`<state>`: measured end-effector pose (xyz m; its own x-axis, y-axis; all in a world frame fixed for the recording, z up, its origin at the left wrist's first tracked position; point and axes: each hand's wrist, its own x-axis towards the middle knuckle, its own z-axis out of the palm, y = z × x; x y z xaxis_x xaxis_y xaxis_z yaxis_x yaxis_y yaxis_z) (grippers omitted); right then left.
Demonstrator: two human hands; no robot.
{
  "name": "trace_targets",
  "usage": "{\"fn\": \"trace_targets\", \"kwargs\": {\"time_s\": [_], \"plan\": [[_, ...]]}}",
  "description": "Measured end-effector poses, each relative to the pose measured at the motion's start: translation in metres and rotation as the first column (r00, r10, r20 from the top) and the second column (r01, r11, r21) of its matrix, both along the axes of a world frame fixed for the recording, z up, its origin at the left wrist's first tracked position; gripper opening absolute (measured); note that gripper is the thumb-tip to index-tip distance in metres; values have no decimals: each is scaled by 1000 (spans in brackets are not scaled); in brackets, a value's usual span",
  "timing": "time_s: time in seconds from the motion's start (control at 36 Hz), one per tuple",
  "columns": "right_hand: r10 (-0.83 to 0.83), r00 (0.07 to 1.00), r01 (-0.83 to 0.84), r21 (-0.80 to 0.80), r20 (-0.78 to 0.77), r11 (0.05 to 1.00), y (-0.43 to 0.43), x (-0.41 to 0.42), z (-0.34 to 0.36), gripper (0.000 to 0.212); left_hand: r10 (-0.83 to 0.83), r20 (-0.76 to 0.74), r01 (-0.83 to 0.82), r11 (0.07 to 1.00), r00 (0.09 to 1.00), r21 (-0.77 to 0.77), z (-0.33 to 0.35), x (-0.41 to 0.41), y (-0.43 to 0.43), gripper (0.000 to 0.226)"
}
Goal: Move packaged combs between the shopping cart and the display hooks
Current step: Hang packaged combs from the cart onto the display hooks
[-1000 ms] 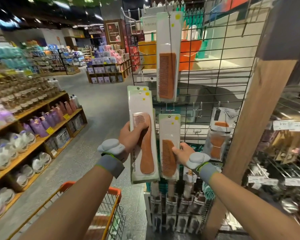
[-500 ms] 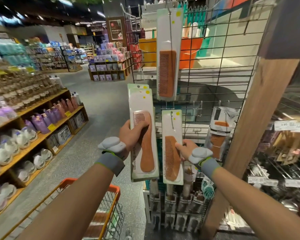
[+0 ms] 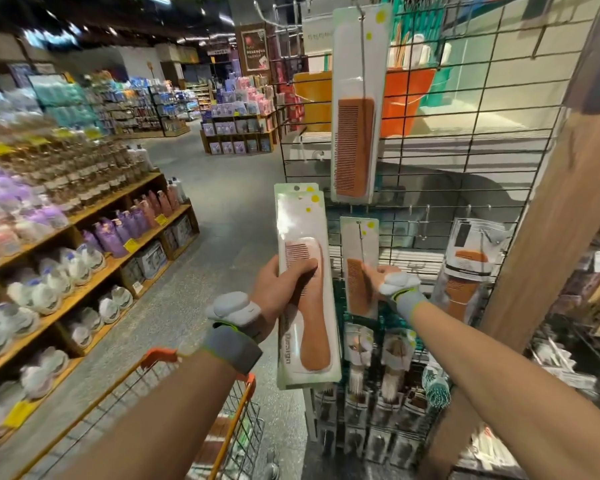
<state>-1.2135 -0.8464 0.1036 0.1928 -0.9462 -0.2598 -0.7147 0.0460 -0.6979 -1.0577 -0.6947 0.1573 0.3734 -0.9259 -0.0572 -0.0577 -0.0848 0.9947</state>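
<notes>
My left hand (image 3: 280, 289) grips a long packaged comb with a handle (image 3: 307, 306), held upright in front of the wire grid; a second pack seems stacked behind it. My right hand (image 3: 383, 280) pinches a smaller packaged brown comb (image 3: 357, 261) against the wire display grid (image 3: 465, 174), with a hook wire running through the pack's top. A tall packaged comb (image 3: 357, 109) hangs on a hook above. The orange shopping cart (image 3: 194, 393) stands at the bottom left, under my left arm.
A wooden post (image 3: 548, 244) rises at the right of the grid. Another bagged comb (image 3: 468, 268) hangs right of my right hand, with brushes (image 3: 388, 362) on hooks below. Shelves of bottles (image 3: 84, 237) line the aisle's left side.
My right hand has pushed the smaller comb pack up and back onto the grid's hook. My left hand has kept its pack nearly still.
</notes>
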Motion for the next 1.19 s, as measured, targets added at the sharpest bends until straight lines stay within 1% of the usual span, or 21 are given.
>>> {"fn": "trace_targets", "kwargs": {"time_s": [0.08, 0.14, 0.17, 0.19, 0.22, 0.25, 0.28, 0.31, 0.33, 0.39, 0.44, 0.5, 0.61, 0.72, 0.78, 0.86, 0.92, 0.97, 1.03, 1.08, 1.19], "plan": [[-51, 998, 52, 30, -29, 998, 12, -4, -4, 73, -9, -80, 10, 1000, 997, 13, -6, 3, 0, 30], [-67, 997, 66, 26, 39, 997, 24, -8, -9, 78, -31, -129, 33, 999, 991, 10, -9, 3, 1, 27], [-75, 992, 74, 20, 105, 997, 30, -8, -11, 74, -33, -150, 34, 999, 988, 5, -10, 3, 0, 25], [-91, 975, 90, 15, 201, 996, 37, -8, -11, 62, -37, -179, 38, 999, 983, 2, -12, 1, -1, 25], [-103, 931, 88, 57, 351, 994, 47, -8, -9, 46, -34, -214, 34, 999, 976, -1, -13, 0, -1, 27], [-126, 854, 70, 129, 505, 989, 57, -6, -3, 33, -35, -240, 35, 999, 970, -3, -14, -1, -1, 30], [-146, 771, 43, 178, 620, 983, 68, -6, 5, 30, -44, -264, 45, 999, 964, -5, -15, -2, -1, 31], [-142, 718, 18, 187, 682, 982, 77, -6, 14, 32, -57, -284, 57, 998, 957, -7, -14, -4, 0, 31], [-110, 701, -1, 155, 705, 988, 88, -6, 26, 34, -76, -310, 76, 997, 948, -13, -14, -6, 1, 33], [-2, 729, -10, 14, 685, 1000, 109, -5, 46, 34, -118, -350, 118, 993, 929, -23, -10, -10, 6, 37], [96, 793, -37, -110, 601, 993, 119, -5, 58, 35, -148, -364, 147, 989, 919, -31, -8, -14, 6, 41], [120, 838, -33, -170, 532, 985, 122, -5, 62, 34, -157, -374, 159, 987, 914, -27, -7, -17, 7, 44], [98, 855, 9, -204, 508, 979, 130, -5, 68, 32, -176, -391, 167, 984, 903, -59, -1, -19, 11, 58], [92, 894, 29, -262, 439, 965, 135, -8, 80, 29, -204, -397, 181, 979, 895, -95, 10, -17, 10, 61], [90, 912, 35, -295, 400, 955, 140, -9, 89, 29, -221, -388, 195, 975, 895, -106, 19, -14, 12, 57], [46, 883, 93, -269, 467, 959, 139, -12, 98, 35, -256, -373, 218, 966, 892, -142, 29, -9, 12, 56], [10, 858, 123, -224, 514, 967, 140, -13, 102, 50, -253, -367, 212, 966, 895, -151, 33, -7, 13, 58], [-7, 843, 131, -192, 538, 973, 144, -15, 109, 55, -219, -343, 174, 972, 913, -159, 38, -6, 10, 49], [-14, 825, 136, -175, 566, 975, 144, -23, 115, 50, -205, -293, 158, 972, 934, -176, 49, -10, 8, 40], [-33, 827, 159, -176, 561, 971, 144, -35, 123, 46, -207, -188, 172, 967, 960, -187, 61, -19, 4, 34], [-37, 824, 205, -237, 566, 950, 146, -58, 145, 30, -171, -28, 161, 963, 985, -215, 81, -35, -7, 48]]}}
